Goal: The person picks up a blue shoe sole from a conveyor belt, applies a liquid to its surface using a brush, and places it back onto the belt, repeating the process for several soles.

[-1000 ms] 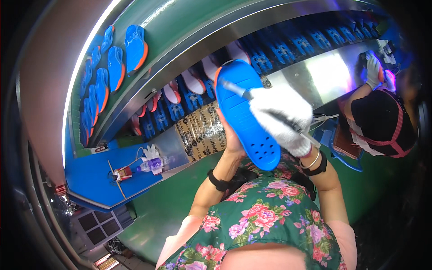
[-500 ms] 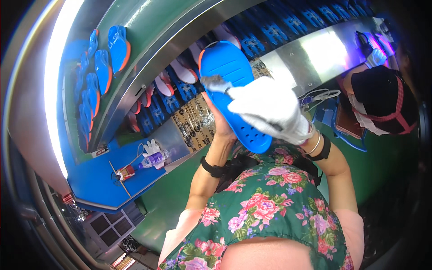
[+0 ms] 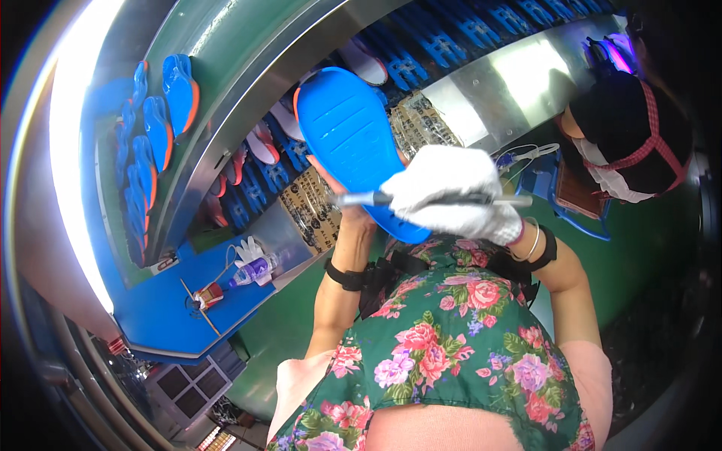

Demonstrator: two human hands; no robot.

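A blue shoe sole (image 3: pixel 342 124) with an orange edge is tilted up in front of my body, its wide end away from me. My bare left hand (image 3: pixel 356 216) grips it from beneath, thumb along the left edge and other fingers mostly hidden. Wrapped in a white knit glove, my right hand (image 3: pixel 451 188) is closed around a thin brush (image 3: pixel 359 199). The brush lies crosswise over the narrower lower part of the sole, its tip near my left thumb. Motion blurs the bristles, and I cannot tell whether they touch the sole.
Blue racks (image 3: pixel 474 34) and pink-and-white shoes (image 3: pixel 262 144) line the conveyor beyond. More blue soles (image 3: pixel 180 94) stand on the left shelf. A blue ledge (image 3: pixel 150 319) holds a purple-labelled bottle (image 3: pixel 254 272), white glove (image 3: pixel 248 249) and red container (image 3: pixel 209 295). A co-worker (image 3: pixel 628 135) is at right.
The sole and both hands have shifted slightly left. The brush has moved from the sole's upper middle down toward its narrower part and turned more level.
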